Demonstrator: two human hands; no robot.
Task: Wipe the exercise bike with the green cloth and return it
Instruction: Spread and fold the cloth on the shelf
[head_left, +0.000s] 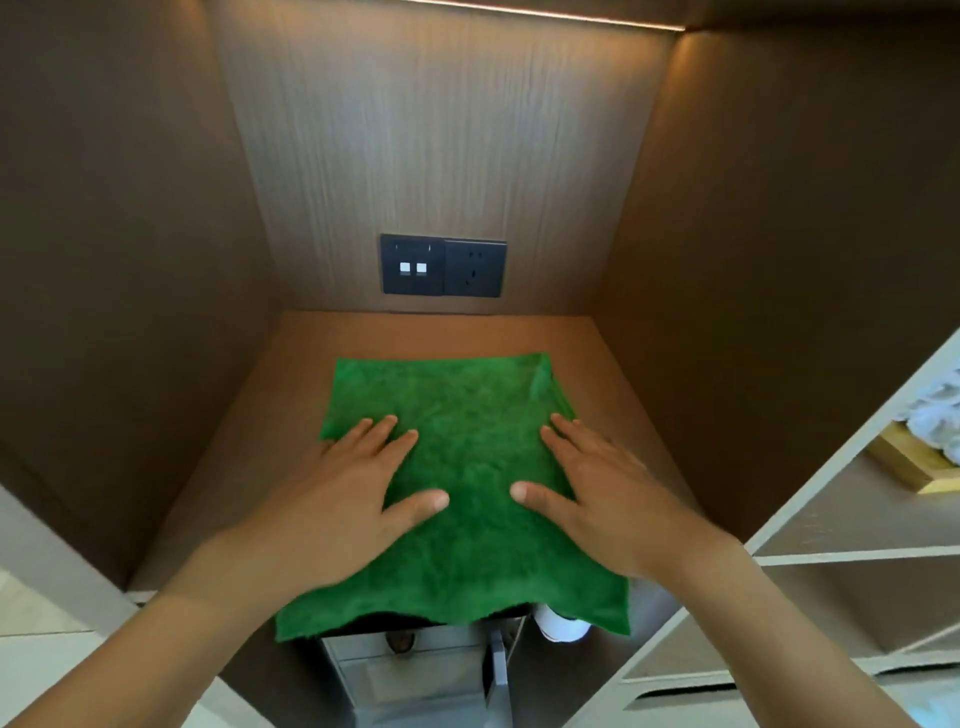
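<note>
Wood-panelled alcove shelf (613, 374), wall sockets (443, 266), green cloth (467, 457) spread flat.

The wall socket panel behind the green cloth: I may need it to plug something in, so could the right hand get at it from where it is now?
Probably yes. The right hand lies flat on the green cloth, holding nothing, and the shelf between it and the wall socket panel is bare.

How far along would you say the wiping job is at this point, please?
No exercise bike is in view, so the wiping cannot be judged. The green cloth lies spread on the wooden shelf of a niche, its near edge overhanging. The left hand and right hand press flat on it; lifting or leaving it remains.
</note>
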